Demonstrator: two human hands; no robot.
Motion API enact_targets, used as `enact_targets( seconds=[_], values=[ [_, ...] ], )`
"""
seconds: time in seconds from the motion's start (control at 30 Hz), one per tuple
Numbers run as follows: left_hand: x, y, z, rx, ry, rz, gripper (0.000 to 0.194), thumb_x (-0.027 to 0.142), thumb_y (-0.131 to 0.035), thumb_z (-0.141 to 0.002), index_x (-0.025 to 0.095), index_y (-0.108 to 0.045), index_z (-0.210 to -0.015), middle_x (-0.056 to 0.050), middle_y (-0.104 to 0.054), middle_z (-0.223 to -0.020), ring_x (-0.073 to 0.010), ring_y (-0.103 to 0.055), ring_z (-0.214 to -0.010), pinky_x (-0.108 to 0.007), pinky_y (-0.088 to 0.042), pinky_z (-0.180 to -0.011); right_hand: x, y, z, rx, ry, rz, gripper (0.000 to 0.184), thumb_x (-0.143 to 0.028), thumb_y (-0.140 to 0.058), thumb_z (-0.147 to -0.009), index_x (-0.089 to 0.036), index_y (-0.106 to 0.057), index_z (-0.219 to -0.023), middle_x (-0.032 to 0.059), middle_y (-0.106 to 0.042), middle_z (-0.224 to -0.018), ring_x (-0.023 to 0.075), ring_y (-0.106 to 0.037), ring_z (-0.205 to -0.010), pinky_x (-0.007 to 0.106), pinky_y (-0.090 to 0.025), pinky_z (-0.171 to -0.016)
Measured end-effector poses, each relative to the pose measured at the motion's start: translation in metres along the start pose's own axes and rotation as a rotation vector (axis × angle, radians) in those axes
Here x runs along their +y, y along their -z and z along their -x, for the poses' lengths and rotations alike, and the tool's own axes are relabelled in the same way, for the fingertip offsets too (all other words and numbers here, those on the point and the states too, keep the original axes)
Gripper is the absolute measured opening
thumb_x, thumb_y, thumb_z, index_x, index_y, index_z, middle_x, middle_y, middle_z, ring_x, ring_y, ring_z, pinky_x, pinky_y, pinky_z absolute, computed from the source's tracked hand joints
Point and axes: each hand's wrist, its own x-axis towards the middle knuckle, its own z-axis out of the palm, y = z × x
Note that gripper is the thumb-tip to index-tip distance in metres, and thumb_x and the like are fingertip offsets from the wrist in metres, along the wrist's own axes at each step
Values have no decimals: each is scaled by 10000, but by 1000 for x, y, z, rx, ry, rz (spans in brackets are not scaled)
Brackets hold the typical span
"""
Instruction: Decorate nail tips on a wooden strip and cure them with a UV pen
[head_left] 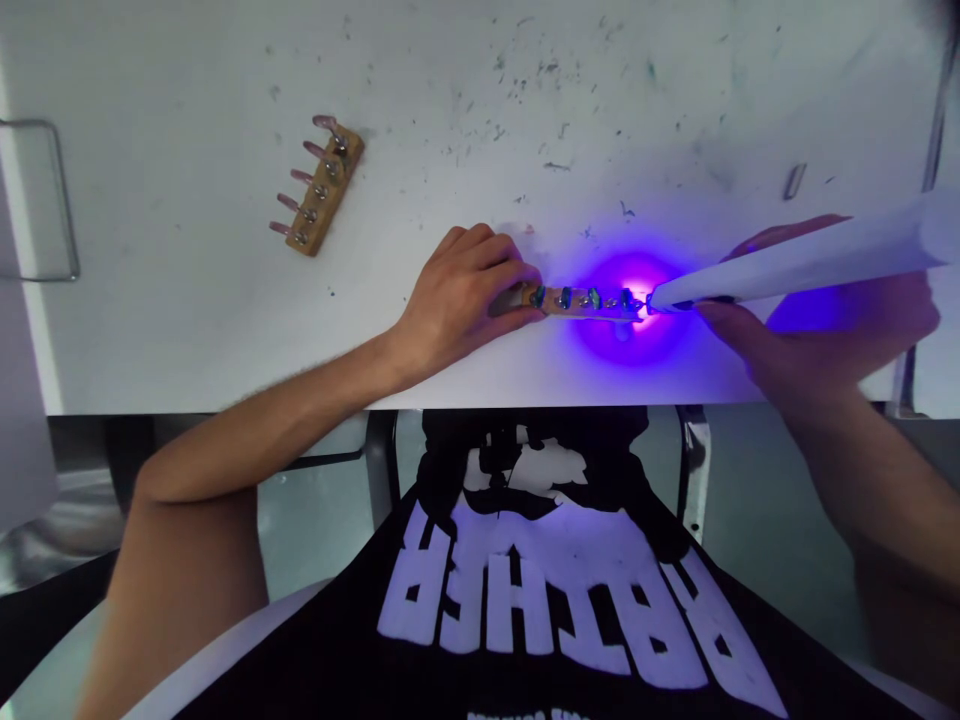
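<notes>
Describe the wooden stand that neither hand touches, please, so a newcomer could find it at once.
On the white table, look beyond the left hand and to its left. There sits a slanted wooden stand with five pale pink tips; the held stand bears dark, glossy ones.

Dim, greyish ambient lt; UV lamp (pixel 795 262) tip throws violet glow on tabletop (pixel 187 330), core blown out pink-white; top-R corner dark.
</notes>
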Motion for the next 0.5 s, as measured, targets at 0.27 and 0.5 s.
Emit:
enact_targets(
  seconds=[0.27, 0.5],
  values=[
    [1, 1, -1, 6, 6, 1, 310, 542, -632, -922, 266, -678, -1055, -44, -663, -943, -224, -566, -937, -424, -452, -827, 1, -3, 1, 60, 54, -32, 554, -611, -818, -652, -233, -723, -1046, 7, -756, -941, 267, -752, -854, 458, -635, -781],
    [2, 2, -1, -10, 21, 13, 317, 541, -620, -928, 260, -683, -1062, -47, -658, -952, -226, -559, -950, -424, -440, -842, 4, -5, 2, 86, 21, 0, 642, -666, -821, -611, -206, -721, -1048, 28, -757, -942, 268, -750, -839, 454, -632, -788]
  ],
)
